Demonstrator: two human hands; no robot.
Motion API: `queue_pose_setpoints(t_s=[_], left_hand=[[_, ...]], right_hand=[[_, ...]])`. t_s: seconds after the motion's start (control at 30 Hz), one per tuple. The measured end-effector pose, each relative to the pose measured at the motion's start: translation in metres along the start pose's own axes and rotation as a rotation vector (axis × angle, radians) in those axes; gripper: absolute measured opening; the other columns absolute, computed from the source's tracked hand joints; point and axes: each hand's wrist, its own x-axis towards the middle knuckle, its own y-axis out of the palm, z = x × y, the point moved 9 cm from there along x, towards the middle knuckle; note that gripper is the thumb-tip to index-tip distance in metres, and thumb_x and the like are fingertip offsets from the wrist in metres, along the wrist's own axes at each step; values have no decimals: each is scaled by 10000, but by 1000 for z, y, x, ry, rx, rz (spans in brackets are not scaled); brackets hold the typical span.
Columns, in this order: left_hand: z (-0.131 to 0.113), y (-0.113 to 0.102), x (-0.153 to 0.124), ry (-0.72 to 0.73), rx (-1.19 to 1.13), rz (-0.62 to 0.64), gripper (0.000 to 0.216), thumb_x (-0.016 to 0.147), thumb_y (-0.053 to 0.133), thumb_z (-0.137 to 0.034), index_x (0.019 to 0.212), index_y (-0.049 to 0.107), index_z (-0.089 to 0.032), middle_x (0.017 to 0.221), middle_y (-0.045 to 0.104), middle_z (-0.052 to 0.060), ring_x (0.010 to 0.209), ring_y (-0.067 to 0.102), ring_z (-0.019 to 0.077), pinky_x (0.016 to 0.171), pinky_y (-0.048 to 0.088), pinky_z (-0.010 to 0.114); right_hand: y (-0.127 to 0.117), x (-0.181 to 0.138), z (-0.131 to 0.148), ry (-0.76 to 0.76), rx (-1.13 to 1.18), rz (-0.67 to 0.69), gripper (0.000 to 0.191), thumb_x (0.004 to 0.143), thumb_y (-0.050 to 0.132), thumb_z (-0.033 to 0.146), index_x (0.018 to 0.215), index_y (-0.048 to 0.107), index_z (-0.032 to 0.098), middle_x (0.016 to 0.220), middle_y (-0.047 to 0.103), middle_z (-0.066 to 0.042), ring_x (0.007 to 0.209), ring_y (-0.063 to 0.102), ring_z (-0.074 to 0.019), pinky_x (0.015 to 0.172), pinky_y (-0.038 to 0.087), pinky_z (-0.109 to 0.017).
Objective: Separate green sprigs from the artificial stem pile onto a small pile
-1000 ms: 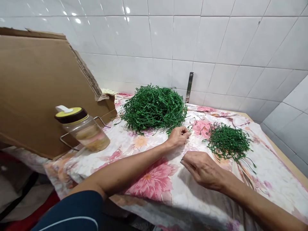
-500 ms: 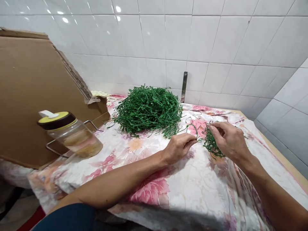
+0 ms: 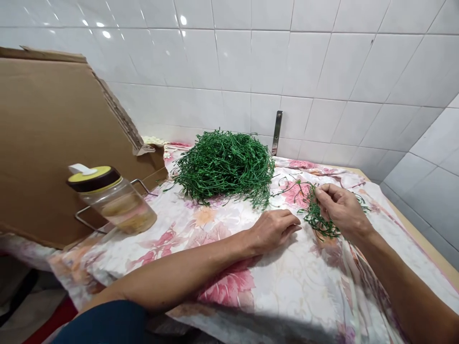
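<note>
My right hand (image 3: 340, 210) is pinched on a thin green plastic-looking stem (image 3: 303, 183), whose end sticks out to the left of the fingertips. Under that hand lies a small heap of green stems (image 3: 319, 222), partly covered by it. My left hand (image 3: 274, 231) rests low over the flowered cloth, its thumb and fingers slightly apart and nothing visible between them. A large tangled pile of green stems (image 3: 225, 165) sits farther back, left of both hands. A few loose stems trail between the pile and the small heap.
On the left stands a bottle (image 3: 125, 205) with a yellow and black lid and a cloudy drink, in front of a cardboard box (image 3: 53, 143). A metal bracket (image 3: 277, 134) is fixed to the white tiled wall (image 3: 233, 57). Flowered cloth (image 3: 287, 286) covers the table.
My left hand has let go of the green stem and its fingers have parted. The right hand now pinches a stem above the small heap. The view has shifted slightly.
</note>
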Motion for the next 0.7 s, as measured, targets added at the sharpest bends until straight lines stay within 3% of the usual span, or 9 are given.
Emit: queue_pose_setpoints(t_s=[0.27,0.43,0.53,0.63,0.7], left_hand=[[58,-7,-2,-401,280,121,196,955,520,-264,1008,696,-193,1053,694,93,878,668,219,721,475,321],[88,-17,-6,-554,316,96,192,945,515,-270,974,690,-198,1005,719,87,867,672,239,726,461,335],[86,-31,-4,-550,296,-12,201,958,509,-293,909,679,-198,937,725,74,840,665,224,725,458,321],[67,-50,2,-411,264,-202,208,981,492,-311,944,653,-186,945,704,75,827,645,186,745,470,292],[57,-60,4,-306,249,-292,193,972,465,-216,1032,643,-172,1028,688,94,883,636,178,790,486,284]], right_hand=[[-29,4,14,-107,228,-146,287,862,753,447,799,622,199,647,531,23,491,439,-88,396,390,-207],[-40,5,18,-104,321,-151,257,857,752,400,782,603,205,631,495,32,483,442,-92,374,360,-204],[-40,7,16,-103,299,-135,272,864,737,422,789,584,211,613,475,42,474,447,-97,381,366,-209],[-37,6,14,-87,124,-111,316,887,704,486,801,575,211,609,478,43,465,452,-96,392,369,-212],[-27,4,13,-47,-23,-5,350,914,660,526,808,579,203,619,495,33,480,454,-95,414,369,-211]])
